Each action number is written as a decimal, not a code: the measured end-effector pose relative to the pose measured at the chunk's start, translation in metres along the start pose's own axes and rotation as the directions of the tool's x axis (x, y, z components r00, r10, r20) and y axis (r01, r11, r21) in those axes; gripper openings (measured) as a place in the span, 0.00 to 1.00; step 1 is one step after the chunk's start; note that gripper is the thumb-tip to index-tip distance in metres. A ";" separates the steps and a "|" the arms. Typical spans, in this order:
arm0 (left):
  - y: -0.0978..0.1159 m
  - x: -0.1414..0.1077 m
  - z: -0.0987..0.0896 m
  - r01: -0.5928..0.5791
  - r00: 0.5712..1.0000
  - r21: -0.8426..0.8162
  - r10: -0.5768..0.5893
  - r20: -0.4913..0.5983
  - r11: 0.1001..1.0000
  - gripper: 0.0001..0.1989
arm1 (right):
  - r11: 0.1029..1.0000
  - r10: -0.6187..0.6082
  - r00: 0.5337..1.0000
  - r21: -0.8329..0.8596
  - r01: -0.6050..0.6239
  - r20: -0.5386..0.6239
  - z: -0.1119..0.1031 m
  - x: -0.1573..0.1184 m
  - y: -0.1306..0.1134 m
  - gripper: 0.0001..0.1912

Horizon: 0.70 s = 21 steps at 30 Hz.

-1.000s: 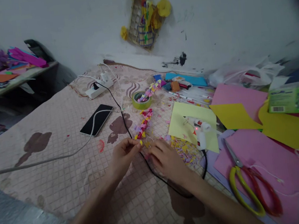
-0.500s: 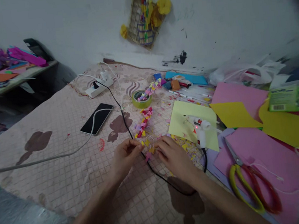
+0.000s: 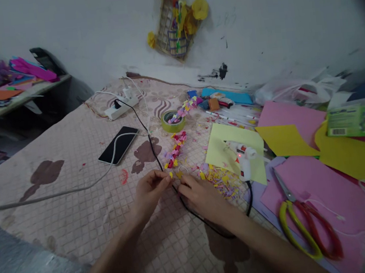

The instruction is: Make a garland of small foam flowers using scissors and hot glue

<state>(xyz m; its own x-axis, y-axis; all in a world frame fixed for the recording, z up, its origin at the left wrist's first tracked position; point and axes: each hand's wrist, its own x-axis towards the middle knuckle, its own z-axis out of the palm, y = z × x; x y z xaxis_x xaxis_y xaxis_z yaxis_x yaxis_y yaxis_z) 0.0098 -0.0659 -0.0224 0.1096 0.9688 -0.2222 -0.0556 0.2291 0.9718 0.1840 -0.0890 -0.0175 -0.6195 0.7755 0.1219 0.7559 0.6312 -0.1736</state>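
My left hand [image 3: 152, 191] pinches a small yellow paper piece [image 3: 171, 175] between thumb and forefinger. Close beside it, my right hand [image 3: 200, 195] has its fingers bent together near a thin white string [image 3: 183, 168]; what its fingertips hold is hidden. Just beyond the hands lies a strand of pink, red and yellow paper bits [image 3: 176, 149]. Another pastel strand [image 3: 184, 110] rests across a green tape roll [image 3: 174, 126]. Small paper scraps [image 3: 224, 182] are spread to the right of my right hand.
A white glue gun [image 3: 244, 162] with a red light lies on pale yellow paper [image 3: 217, 143]. Scissors [image 3: 289, 197] rest on pink paper at right. A phone [image 3: 118, 145], power strip [image 3: 121, 107] and black cable [image 3: 152, 146] are on the cloth-covered table.
My right hand has moved left, closer to my left hand. The yellow and pink pieces that showed between the hands are now mostly covered.
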 end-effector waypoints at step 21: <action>-0.002 -0.007 0.001 -0.017 0.999 0.053 0.019 -0.036 0.998 0.10 | 0.927 0.165 0.985 0.350 -0.135 -0.058 -0.014 0.012 0.019 0.12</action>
<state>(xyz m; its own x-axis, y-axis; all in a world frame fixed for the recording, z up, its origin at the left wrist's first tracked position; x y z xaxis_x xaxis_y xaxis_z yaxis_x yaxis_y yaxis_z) 0.0106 -0.0732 -0.0226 0.0730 0.9757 -0.2066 -0.0045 0.2074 0.9782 0.1935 -0.0673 -0.0054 -0.4731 0.8685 0.1480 0.7101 0.4753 -0.5194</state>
